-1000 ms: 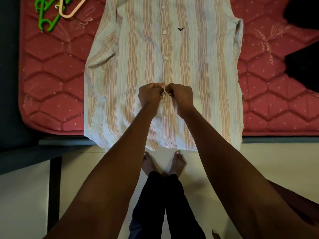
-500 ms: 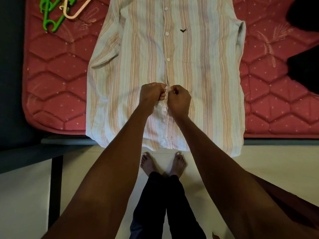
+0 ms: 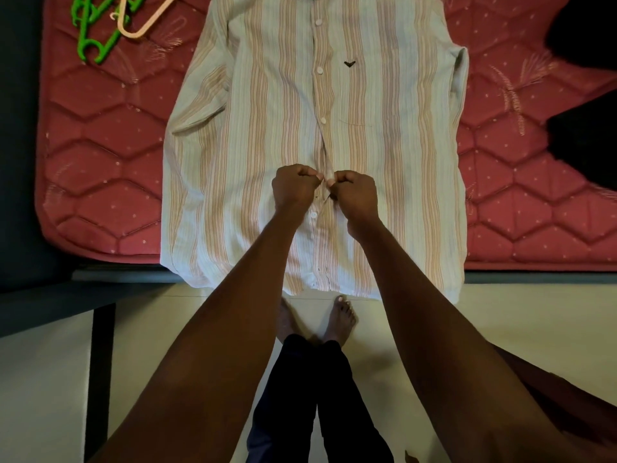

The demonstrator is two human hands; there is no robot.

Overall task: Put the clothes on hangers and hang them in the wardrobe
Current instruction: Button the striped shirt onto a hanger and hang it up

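Two bare forearms reach forward from the bottom of the view, above dark trousers (image 3: 320, 396) and bare feet on a pale floor (image 3: 500, 315). Past the feet, the hem of a striped shirt (image 3: 260, 128) hangs slightly over the near edge of a bed. The shirt lies flat, front up, on a red quilted mattress (image 3: 100, 155). Both hands meet at the shirt's button strip, about halfway up. The left hand (image 3: 293, 187) has a narrow grip, fingers curled and pinching the fabric edge; the right hand (image 3: 355, 192) pinches the facing edge the same way, knuckles nearly touching. White buttons continue up the strip beyond the hands. At the far left corner of the mattress lie green hangers (image 3: 96, 45) and a peach hanger (image 3: 143, 25), well apart from the shirt. Dark cloth (image 3: 584, 135) lies at the far right.
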